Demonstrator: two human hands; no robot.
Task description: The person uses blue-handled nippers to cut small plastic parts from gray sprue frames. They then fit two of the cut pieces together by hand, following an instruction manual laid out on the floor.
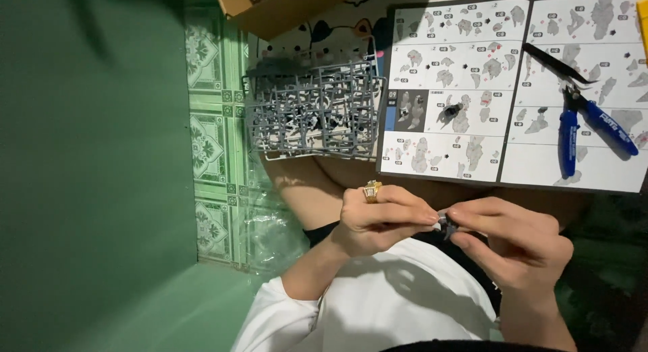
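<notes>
We pinch a small dark model part (pixel 448 224) between the fingertips of our left hand (pixel 378 220) and right hand (pixel 516 240), near our lap, with the open instruction booklet (pixel 472 163) and blue nippers (pixel 594 126) beyond.

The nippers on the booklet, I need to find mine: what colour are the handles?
Blue handles on the nippers, seen in the head view.

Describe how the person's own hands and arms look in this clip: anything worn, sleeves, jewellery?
Both hands are bare, with no gloves. The left hand wears a chunky gold ring with a squarish pale-stoned top on one of its fingers. The right hand shows no ring or watch. The left forearm is uncovered up to a white short sleeve near the elbow; the right forearm is uncovered as far as the frame shows.
</notes>
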